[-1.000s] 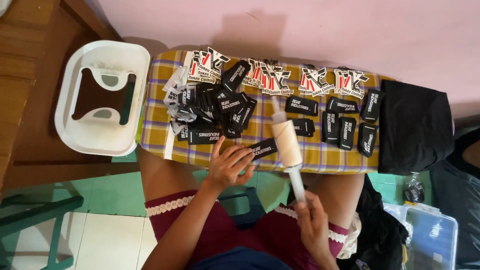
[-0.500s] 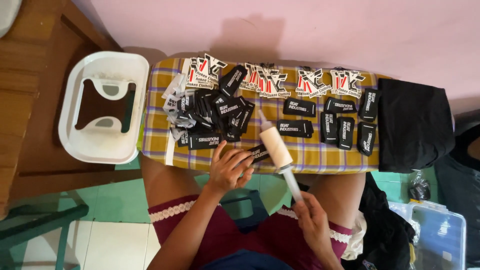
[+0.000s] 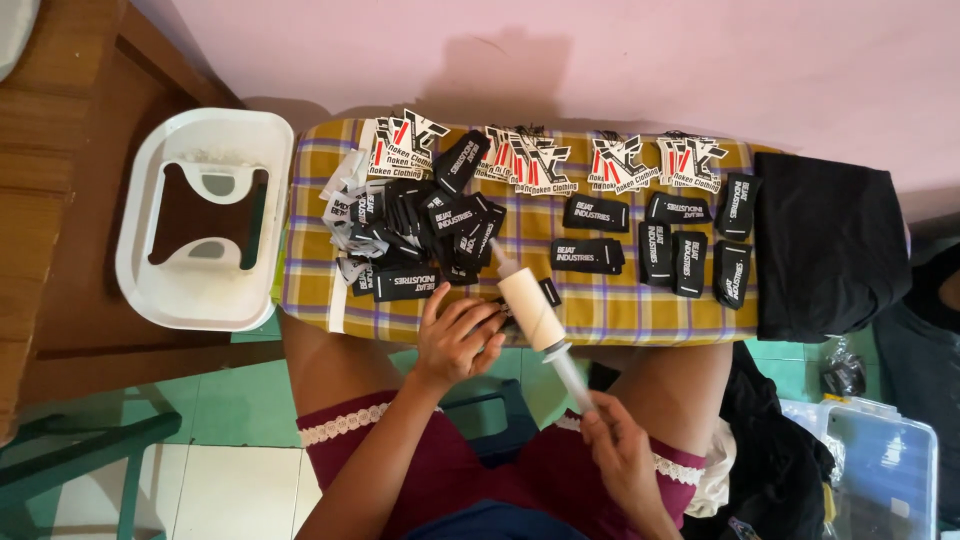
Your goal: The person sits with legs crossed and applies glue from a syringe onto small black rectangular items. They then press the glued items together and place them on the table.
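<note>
My right hand (image 3: 620,455) grips the clear handle of a white lint roller (image 3: 530,308), whose roll lies over a black label at the front edge of a yellow plaid board (image 3: 620,320) across my lap. My left hand (image 3: 455,340) presses its fingers on that black label (image 3: 548,291) beside the roller. A heap of black labels (image 3: 425,235) sits left of centre on the board. Several more black labels (image 3: 690,250) lie in rows to the right. Red, white and black shaped tags (image 3: 560,160) line the far edge.
A white plastic basket (image 3: 140,270) stands on the wooden surface to the left. Folded black cloth (image 3: 825,250) lies at the board's right end. A clear plastic box (image 3: 880,470) and dark clothing sit on the floor at the right. A pink wall is behind.
The lint roller has tilted and slid left and toward me, down onto the label under my left hand. My left hand has kept its place on that label.
</note>
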